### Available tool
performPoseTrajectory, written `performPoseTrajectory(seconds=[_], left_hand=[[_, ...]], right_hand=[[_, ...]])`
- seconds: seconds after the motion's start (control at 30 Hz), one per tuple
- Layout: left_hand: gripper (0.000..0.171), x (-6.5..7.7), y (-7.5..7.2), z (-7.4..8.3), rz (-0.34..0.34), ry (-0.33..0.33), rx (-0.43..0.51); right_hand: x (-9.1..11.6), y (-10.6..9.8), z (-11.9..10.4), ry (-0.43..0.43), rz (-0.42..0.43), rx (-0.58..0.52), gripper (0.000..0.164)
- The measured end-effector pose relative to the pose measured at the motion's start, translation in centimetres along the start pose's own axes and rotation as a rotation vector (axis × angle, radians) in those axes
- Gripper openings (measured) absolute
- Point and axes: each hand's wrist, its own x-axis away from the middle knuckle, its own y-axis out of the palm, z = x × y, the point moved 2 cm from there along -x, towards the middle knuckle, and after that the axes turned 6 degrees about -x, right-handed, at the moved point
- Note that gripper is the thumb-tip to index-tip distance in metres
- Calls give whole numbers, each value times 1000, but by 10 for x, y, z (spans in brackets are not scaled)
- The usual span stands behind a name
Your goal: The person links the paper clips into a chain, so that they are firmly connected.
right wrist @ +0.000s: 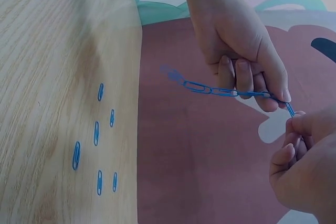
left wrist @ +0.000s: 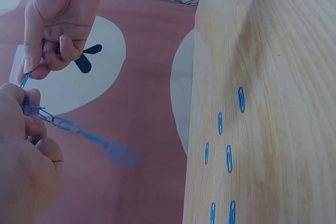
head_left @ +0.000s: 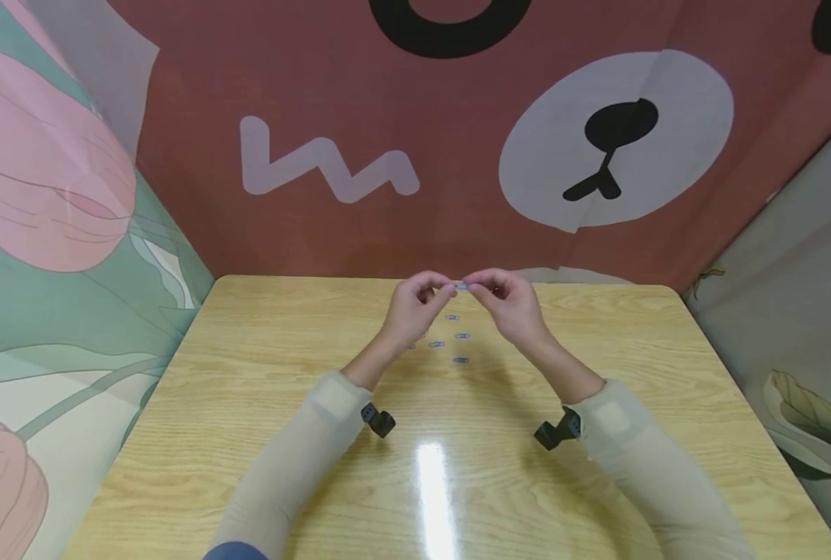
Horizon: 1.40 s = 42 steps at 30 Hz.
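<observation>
Both hands meet above the far side of the table. The left hand [head_left: 415, 309] pinches the end of a chain of linked blue paper clips [right wrist: 197, 86] between thumb and fingers. From those fingers the chain hangs down, its far end blurred in both wrist views. Opposite it, the right hand [head_left: 517, 311] pinches a blue paper clip [right wrist: 290, 109] at the fingertips, right at the left thumb and the chain's top. Whether this clip is linked to the chain I cannot tell. Several loose blue paper clips [left wrist: 229, 158] lie scattered on the table below the hands.
The wood-grain table [head_left: 261, 435] ends at a reddish printed cloth [head_left: 457, 194] just behind the hands. Patterned hangings [head_left: 44, 179] flank it on both sides. A small black camera [head_left: 379, 420] is strapped on the left wrist and another [head_left: 557, 430] on the right.
</observation>
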Motion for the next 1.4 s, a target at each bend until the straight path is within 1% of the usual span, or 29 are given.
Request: performPoseTrajectory(seconds=[0.17, 0.3, 0.37, 0.5, 0.67, 0.77, 0.8, 0.87, 1.03, 1.1, 1.2, 1.3, 1.4], left_hand=[[9, 0, -4, -1, 18, -10, -21], [9, 2, -9, -3, 29, -7, -26], [9, 3, -12, -4, 29, -12, -20], [9, 5, -16, -4, 31, -22, -22], [10, 7, -20, -5, 25, -35, -39], [10, 9, -23, -4, 21, -31, -61], [10, 9, -24, -3, 21, -24, -69], [9, 12, -27, 6, 18, -7, -69], [8, 18, -33, 26, 7, 19, -48], [8, 18, -34, 28, 6, 23, -48], [8, 20, -36, 29, 10, 26, -51], [7, 21, -37, 28, 13, 17, -57], [8, 23, -38, 25, 15, 10, -56]], right_hand=[[-1, 0, 2, 3, -19, 4, 18], [-3, -4, 9, 12, -29, 10, 22], [-3, -6, 15, 20, -33, 30, 23], [-3, -11, 28, 58, -44, 72, 25], [-3, -12, 52, 122, -95, 124, 22], [-3, -11, 66, 147, -124, 164, 20], [-2, -11, 71, 158, -127, 177, 19], [-2, -10, 80, 173, -134, 190, 19], [-1, -11, 102, 245, -136, 219, 19], [0, -12, 111, 273, -145, 234, 18], [2, -12, 122, 286, -168, 239, 17], [3, -10, 130, 266, -190, 238, 16], [4, -7, 134, 259, -193, 247, 14]])
